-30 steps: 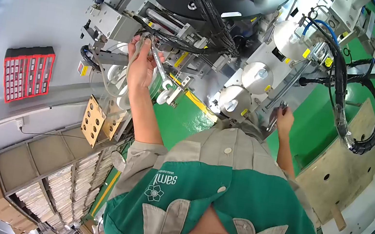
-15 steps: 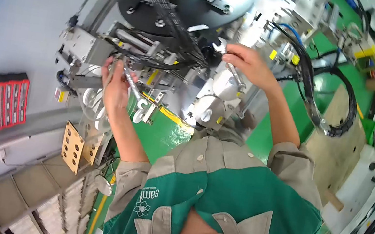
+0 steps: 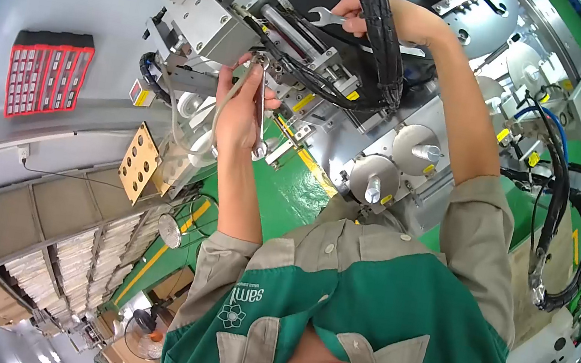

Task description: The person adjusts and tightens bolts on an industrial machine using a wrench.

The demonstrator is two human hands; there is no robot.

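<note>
Head: right hand [image 3: 376,13] aloft with wrench [image 3: 326,16]

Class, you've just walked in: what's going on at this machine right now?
A person in a green work shirt is working on an assembly machine with both hands. The left hand grips a steel wrench below its metal block. The right hand holds an open-end wrench beside the black cable bundle.

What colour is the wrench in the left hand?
The wrench is silver, shown best in the head view.
</note>
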